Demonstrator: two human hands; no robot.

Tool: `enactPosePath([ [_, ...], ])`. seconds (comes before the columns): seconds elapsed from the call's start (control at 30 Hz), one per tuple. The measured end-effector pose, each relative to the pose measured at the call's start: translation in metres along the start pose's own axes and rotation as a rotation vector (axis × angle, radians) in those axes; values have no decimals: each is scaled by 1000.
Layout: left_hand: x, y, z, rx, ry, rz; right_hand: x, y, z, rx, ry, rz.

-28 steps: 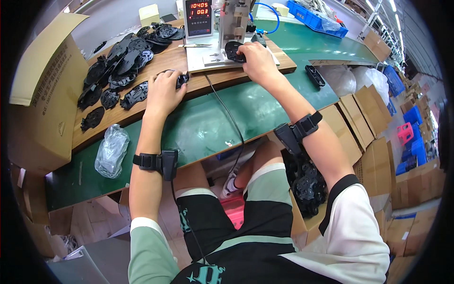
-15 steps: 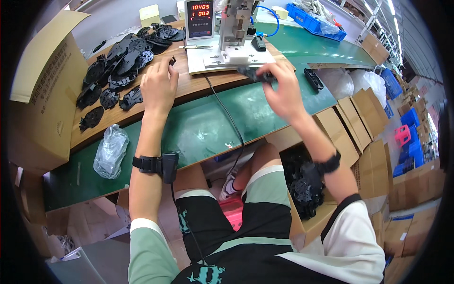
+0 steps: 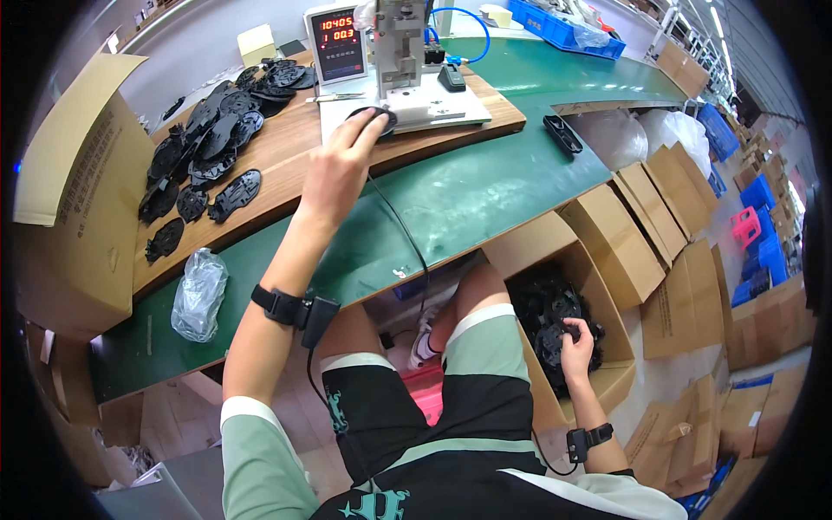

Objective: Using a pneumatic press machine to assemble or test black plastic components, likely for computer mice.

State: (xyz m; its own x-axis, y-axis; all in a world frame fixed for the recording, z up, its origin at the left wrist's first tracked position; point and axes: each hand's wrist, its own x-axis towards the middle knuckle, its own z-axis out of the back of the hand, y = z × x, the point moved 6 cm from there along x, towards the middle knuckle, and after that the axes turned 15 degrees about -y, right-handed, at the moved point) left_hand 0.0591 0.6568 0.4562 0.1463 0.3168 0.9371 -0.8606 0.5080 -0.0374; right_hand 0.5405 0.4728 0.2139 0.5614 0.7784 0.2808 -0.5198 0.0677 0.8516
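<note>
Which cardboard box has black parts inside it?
The open cardboard box by the right hand; the others nearby show none.

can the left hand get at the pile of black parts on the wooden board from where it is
Probably yes. The left hand is up at the white press base, holding a black part, and the pile of black parts lies on the wooden board to its left with nothing between.

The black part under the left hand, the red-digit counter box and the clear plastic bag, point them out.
black part (image 3: 381,113), head view, its top edge beside the fingers.
counter box (image 3: 338,43), head view, front panel.
plastic bag (image 3: 198,295), head view, its middle.
</note>
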Motion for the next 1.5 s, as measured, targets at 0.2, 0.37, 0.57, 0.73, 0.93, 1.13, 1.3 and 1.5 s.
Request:
enactPosePath([
  [0.2,18,-10,-48,102,37,-146,-5,-86,10,-177,-43,-68],
  [0.37,23,-10,-80,242,100,-186,-10,-118,3,-283,-35,-66],
  [0.57,24,-23,-93,265,239,-112,-21,-143,6,-397,9,-52],
  [0.73,25,-18,-90,192,198,-97,-33,-120,-14,-802,38,-24],
  [0.93,28,-12,-81,96,205,-32,-8,178,-81,-6,43,606],
  [1.13,26,-11,-85,46,233,49,42,344,-155,156,34,958],
  [1.3,28,-17,-81,37,166,183,81,392,-246,18,-58,1199],
  [1.5,18,-1,-67,-173,49,209,91,405,-282,-80,37,1168],
])
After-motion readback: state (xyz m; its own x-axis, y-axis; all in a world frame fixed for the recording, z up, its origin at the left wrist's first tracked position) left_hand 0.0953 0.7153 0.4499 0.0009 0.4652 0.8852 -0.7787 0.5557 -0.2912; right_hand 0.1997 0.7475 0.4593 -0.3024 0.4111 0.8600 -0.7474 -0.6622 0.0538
